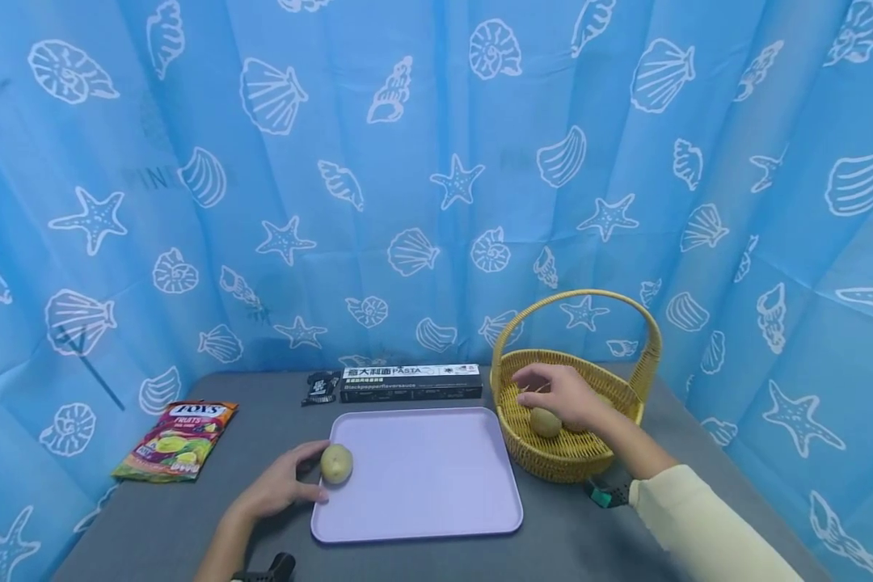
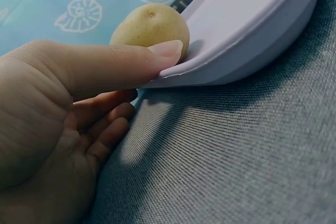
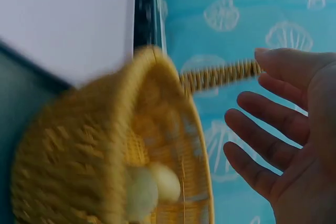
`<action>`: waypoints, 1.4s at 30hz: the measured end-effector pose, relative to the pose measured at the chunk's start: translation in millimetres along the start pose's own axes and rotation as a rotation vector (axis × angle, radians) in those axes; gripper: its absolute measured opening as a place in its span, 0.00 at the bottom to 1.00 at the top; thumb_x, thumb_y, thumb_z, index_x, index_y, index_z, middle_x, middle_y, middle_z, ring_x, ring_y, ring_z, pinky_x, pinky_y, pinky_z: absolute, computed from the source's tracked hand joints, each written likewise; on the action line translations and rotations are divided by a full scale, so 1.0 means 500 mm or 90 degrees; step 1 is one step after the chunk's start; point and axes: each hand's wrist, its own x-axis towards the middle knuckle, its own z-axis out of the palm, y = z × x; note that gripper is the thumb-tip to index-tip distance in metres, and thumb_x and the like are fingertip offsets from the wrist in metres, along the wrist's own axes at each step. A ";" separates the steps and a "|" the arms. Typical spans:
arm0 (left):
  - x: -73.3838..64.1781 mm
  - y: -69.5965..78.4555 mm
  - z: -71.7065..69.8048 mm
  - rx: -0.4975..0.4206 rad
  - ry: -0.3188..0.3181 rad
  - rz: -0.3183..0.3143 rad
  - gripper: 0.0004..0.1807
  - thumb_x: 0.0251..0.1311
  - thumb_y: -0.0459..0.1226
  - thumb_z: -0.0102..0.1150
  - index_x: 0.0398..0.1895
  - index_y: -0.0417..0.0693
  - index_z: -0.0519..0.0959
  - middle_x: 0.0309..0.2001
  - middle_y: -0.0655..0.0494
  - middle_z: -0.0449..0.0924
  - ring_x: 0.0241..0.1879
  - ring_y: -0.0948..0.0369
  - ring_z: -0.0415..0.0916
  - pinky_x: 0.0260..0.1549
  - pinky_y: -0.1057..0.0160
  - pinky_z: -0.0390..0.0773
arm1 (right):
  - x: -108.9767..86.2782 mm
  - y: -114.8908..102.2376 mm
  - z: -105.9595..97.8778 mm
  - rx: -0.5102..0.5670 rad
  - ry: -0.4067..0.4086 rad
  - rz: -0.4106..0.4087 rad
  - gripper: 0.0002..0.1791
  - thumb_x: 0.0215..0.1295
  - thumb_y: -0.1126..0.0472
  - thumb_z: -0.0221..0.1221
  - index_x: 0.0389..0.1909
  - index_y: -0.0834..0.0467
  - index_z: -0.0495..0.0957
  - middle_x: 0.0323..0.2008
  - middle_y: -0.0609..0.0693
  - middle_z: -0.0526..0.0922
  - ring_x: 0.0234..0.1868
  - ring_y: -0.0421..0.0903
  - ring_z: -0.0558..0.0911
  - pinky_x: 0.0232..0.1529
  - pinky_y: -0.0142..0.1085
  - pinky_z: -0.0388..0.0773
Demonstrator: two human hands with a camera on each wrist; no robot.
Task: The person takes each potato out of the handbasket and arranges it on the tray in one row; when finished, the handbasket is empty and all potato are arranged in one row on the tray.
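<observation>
A yellowish potato (image 1: 336, 464) sits on the left end of the lilac tray (image 1: 422, 477). My left hand (image 1: 285, 483) is at that end, its thumb straight along the rim beside the potato (image 2: 152, 27). In the left wrist view the other visible fingers curve loosely below the thumb, outside the tray. Over the yellow wicker basket (image 1: 553, 467), my right hand (image 1: 563, 394) has its fingers spread and holds nothing. Below it lies a potato (image 1: 546, 422); the right wrist view shows two rounded potatoes (image 3: 167, 182) inside, blurred.
Behind the tray lies a black-and-white pasta box (image 1: 411, 383), with a small black packet (image 1: 322, 388) at its left. A colourful fruit candy bag (image 1: 177, 442) lies at the far left. The basket's tall handle (image 1: 578, 293) arches above it. A blue shell-print curtain (image 1: 407, 202) hangs behind the grey table.
</observation>
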 end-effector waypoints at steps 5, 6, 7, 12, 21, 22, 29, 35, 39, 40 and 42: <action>0.000 0.001 -0.001 -0.001 0.001 -0.001 0.48 0.43 0.44 0.76 0.70 0.44 0.66 0.68 0.40 0.64 0.67 0.38 0.58 0.62 0.33 0.58 | 0.031 0.046 -0.028 -0.020 -0.027 0.028 0.15 0.65 0.59 0.63 0.49 0.62 0.80 0.45 0.58 0.83 0.46 0.53 0.81 0.47 0.48 0.80; 0.000 0.000 -0.001 0.000 0.003 -0.001 0.48 0.43 0.44 0.76 0.70 0.44 0.66 0.68 0.40 0.64 0.67 0.38 0.58 0.62 0.33 0.58 | 0.037 0.054 -0.032 -0.018 -0.036 0.037 0.16 0.65 0.59 0.62 0.50 0.63 0.79 0.46 0.59 0.82 0.48 0.54 0.81 0.48 0.49 0.79; 0.000 0.000 -0.001 -0.001 0.002 -0.002 0.48 0.43 0.44 0.76 0.70 0.44 0.66 0.68 0.40 0.63 0.67 0.38 0.58 0.62 0.33 0.58 | 0.043 0.060 -0.034 -0.016 -0.042 0.046 0.17 0.66 0.59 0.61 0.51 0.63 0.79 0.47 0.60 0.82 0.49 0.56 0.80 0.49 0.50 0.79; 0.003 0.001 0.000 -0.008 0.007 -0.006 0.48 0.42 0.45 0.76 0.70 0.45 0.66 0.68 0.41 0.64 0.67 0.39 0.59 0.62 0.35 0.60 | 0.069 0.087 -0.030 -0.001 -0.041 0.090 0.18 0.67 0.58 0.60 0.53 0.65 0.77 0.51 0.65 0.79 0.53 0.61 0.77 0.51 0.54 0.76; 0.002 0.008 0.000 -0.001 -0.001 0.004 0.48 0.43 0.45 0.76 0.70 0.44 0.65 0.68 0.40 0.63 0.66 0.38 0.59 0.62 0.35 0.61 | 0.097 0.143 0.022 0.040 -0.042 0.227 0.27 0.63 0.62 0.63 0.62 0.67 0.71 0.59 0.69 0.72 0.57 0.65 0.72 0.53 0.55 0.73; 0.001 0.007 0.000 -0.003 -0.002 0.003 0.48 0.43 0.45 0.76 0.70 0.44 0.65 0.68 0.40 0.63 0.67 0.38 0.59 0.62 0.35 0.61 | 0.098 0.144 0.028 0.059 -0.052 0.245 0.29 0.62 0.63 0.64 0.63 0.67 0.70 0.59 0.69 0.71 0.57 0.64 0.72 0.53 0.54 0.73; -0.005 0.011 -0.006 -0.010 0.004 -0.001 0.49 0.42 0.44 0.77 0.70 0.44 0.65 0.69 0.40 0.63 0.67 0.38 0.59 0.62 0.35 0.60 | 0.104 0.144 0.046 -0.060 -0.120 0.131 0.28 0.55 0.68 0.67 0.57 0.72 0.73 0.54 0.68 0.75 0.56 0.66 0.72 0.58 0.56 0.70; -0.004 0.009 -0.006 -0.007 0.004 -0.002 0.48 0.43 0.44 0.76 0.70 0.44 0.66 0.69 0.40 0.63 0.67 0.38 0.58 0.62 0.35 0.60 | 0.111 0.150 0.049 -0.138 -0.121 0.142 0.23 0.49 0.70 0.70 0.50 0.66 0.80 0.52 0.65 0.78 0.55 0.64 0.74 0.56 0.54 0.72; -0.002 0.005 -0.004 -0.006 0.002 -0.003 0.47 0.43 0.44 0.76 0.70 0.44 0.66 0.69 0.40 0.63 0.67 0.38 0.58 0.62 0.35 0.59 | 0.111 0.153 0.045 -0.160 -0.119 0.150 0.22 0.48 0.69 0.70 0.48 0.65 0.81 0.48 0.63 0.80 0.50 0.60 0.76 0.51 0.51 0.75; -0.002 0.004 -0.003 -0.006 0.001 -0.002 0.47 0.43 0.44 0.76 0.70 0.44 0.66 0.69 0.40 0.63 0.67 0.38 0.58 0.62 0.34 0.59 | 0.110 0.152 0.042 -0.158 -0.121 0.154 0.23 0.48 0.68 0.70 0.49 0.65 0.80 0.48 0.63 0.80 0.48 0.58 0.76 0.50 0.50 0.75; -0.001 0.002 -0.003 -0.004 -0.002 0.000 0.47 0.44 0.44 0.76 0.70 0.44 0.66 0.68 0.40 0.63 0.67 0.38 0.58 0.62 0.34 0.59 | 0.110 0.148 0.037 -0.145 -0.125 0.161 0.24 0.50 0.67 0.69 0.51 0.65 0.79 0.48 0.62 0.80 0.46 0.56 0.77 0.46 0.49 0.77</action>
